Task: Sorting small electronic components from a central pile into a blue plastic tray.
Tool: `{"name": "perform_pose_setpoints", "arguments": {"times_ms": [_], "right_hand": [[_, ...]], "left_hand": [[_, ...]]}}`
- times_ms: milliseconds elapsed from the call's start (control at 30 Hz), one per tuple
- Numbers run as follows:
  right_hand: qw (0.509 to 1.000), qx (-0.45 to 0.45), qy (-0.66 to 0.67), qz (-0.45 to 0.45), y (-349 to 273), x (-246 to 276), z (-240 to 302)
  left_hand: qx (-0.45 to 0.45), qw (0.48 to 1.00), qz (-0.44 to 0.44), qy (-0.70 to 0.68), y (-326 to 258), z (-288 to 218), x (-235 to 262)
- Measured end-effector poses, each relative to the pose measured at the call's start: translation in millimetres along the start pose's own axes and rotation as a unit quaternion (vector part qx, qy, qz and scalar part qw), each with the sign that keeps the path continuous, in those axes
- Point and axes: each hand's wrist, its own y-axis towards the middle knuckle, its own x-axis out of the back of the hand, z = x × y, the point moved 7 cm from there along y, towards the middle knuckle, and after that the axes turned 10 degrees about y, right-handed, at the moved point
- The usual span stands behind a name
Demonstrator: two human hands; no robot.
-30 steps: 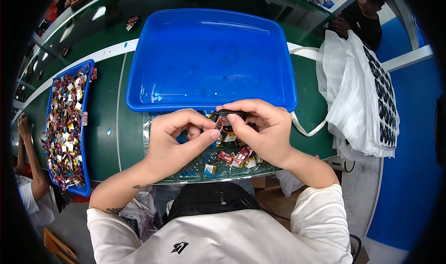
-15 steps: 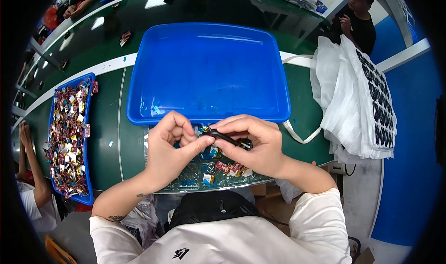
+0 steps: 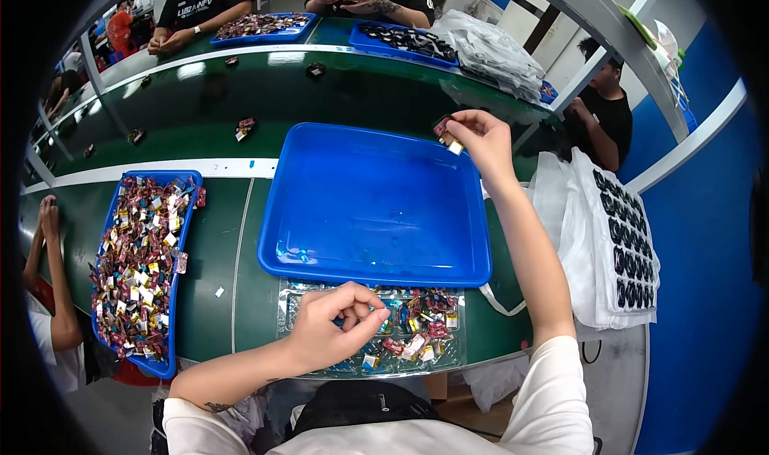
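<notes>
My right hand (image 3: pixel 485 141) is stretched out over the far right corner of a large blue tub (image 3: pixel 376 275). Pinched in its fingers is a small red circuit board (image 3: pixel 441 126) with a white and yellow block hanging from it. Close to my body, my left hand (image 3: pixel 340 324) is curled with thumb and forefinger together; whatever may be between them is too small to make out. Below it lies a clear plastic tray (image 3: pixel 290 315) of similar red boards (image 3: pixel 436 328), partly covered by the hand. A few bluish scraps (image 3: pixel 300 255) lie in the tub.
To the left stands a blue bin (image 3: pixel 178 295) heaped with boards. White sheets (image 3: pixel 561 239) with rows of black parts (image 3: pixel 633 239) are stacked at right. Beyond the white rail (image 3: pixel 232 167), loose boards (image 3: pixel 244 126) lie on a green belt (image 3: pixel 352 94). Other people sit around.
My hands, which were together around a black part, have come apart. The right has reached forward and right, now with a circuit board; the black part is out of sight. The view has tilted up.
</notes>
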Motion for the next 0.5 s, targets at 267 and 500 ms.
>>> {"name": "perform_pose_setpoints", "arguments": {"times_ms": [267,500], "right_hand": [[0.963,-0.19,-0.186,-0.045,65.7,66.6,-136.9],[0.929,-0.03,-0.368,-0.028,22.6,56.0,-65.1]], "left_hand": [[-0.099,0.995,-0.007,0.014,4.6,-9.2,-2.8],[-0.161,0.949,-0.172,0.211,6.7,-34.9,36.5]]}}
